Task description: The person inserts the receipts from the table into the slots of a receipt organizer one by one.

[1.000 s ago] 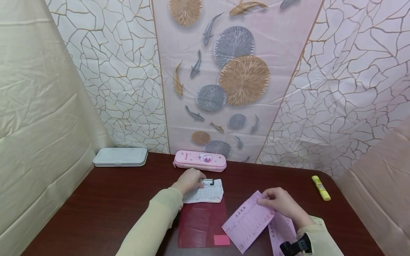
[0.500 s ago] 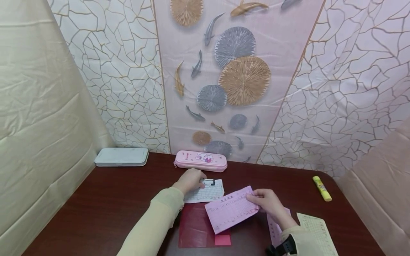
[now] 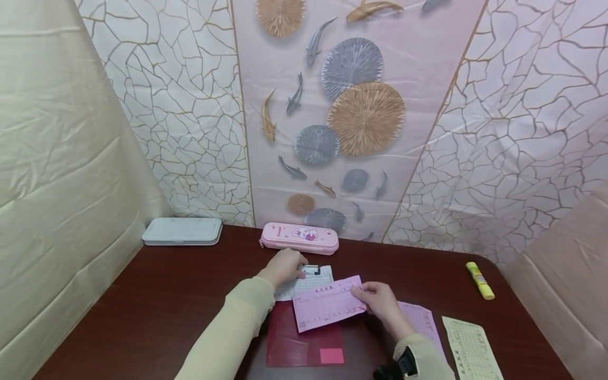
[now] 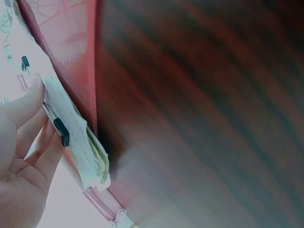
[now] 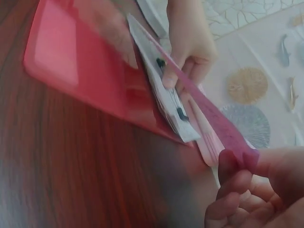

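My left hand (image 3: 283, 266) is at the top of a translucent red clipboard (image 3: 291, 345), its thumb and fingers pinching the metal clip (image 4: 61, 130) with black ends. Under that clip lies a stack of white printed sheets (image 3: 292, 287), its layered edge visible in the left wrist view. With thumb and fingers, my right hand (image 3: 380, 301) grips one pink printed sheet (image 3: 328, 306) by its right end. That sheet is above the clipboard and overlaps the white stack in the head view; in the right wrist view it is tilted and apart from the stack at the near end.
Another pink sheet (image 3: 420, 319) lies partly under the right forearm, beside a yellow sheet (image 3: 472, 348). A yellow glue stick (image 3: 480, 281) lies at the far right. Behind the clipboard are a pink pencil case (image 3: 299, 238) and a pale case (image 3: 182, 231), near the patterned curtain.
My right hand has moved left with the pink sheet, which has turned from steeply slanted to nearly level over the clipboard. My left hand has stayed at the clip.
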`<act>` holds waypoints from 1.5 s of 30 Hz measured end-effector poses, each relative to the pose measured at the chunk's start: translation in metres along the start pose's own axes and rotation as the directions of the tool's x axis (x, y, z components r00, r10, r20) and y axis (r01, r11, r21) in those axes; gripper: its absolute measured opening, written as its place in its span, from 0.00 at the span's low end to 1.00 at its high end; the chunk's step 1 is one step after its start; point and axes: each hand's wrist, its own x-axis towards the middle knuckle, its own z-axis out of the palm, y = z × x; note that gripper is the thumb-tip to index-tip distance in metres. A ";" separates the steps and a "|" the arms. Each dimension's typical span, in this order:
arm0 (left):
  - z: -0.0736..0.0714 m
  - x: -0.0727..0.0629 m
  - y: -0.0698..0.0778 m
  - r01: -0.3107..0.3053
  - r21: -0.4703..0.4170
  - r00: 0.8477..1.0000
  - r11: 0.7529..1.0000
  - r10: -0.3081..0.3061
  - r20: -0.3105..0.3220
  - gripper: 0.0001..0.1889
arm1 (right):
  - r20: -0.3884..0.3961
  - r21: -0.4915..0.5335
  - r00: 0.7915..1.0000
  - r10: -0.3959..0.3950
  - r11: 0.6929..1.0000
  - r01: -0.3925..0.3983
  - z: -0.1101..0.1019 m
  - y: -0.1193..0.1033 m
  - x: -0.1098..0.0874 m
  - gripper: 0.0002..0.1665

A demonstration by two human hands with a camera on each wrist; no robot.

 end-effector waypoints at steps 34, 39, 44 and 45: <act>0.003 0.004 -0.007 -0.112 0.051 0.992 0.992 0.115 -0.055 0.13 | -0.011 0.020 0.999 0.047 0.999 -0.047 0.059 -0.007 0.020 0.11; 0.003 0.003 -0.009 -0.124 0.039 0.990 0.992 0.126 -0.058 0.13 | -0.007 -0.033 1.000 0.028 0.999 -0.028 0.062 -0.005 0.022 0.11; 0.002 0.002 -0.009 -0.095 0.008 0.994 0.995 0.096 -0.044 0.15 | 0.014 -0.117 1.000 -0.012 0.993 0.013 0.064 -0.004 0.023 0.12; 0.001 0.002 -0.009 -0.091 0.002 0.995 0.996 0.091 -0.043 0.16 | 0.020 -0.137 1.000 -0.018 0.990 0.021 0.065 -0.004 0.023 0.13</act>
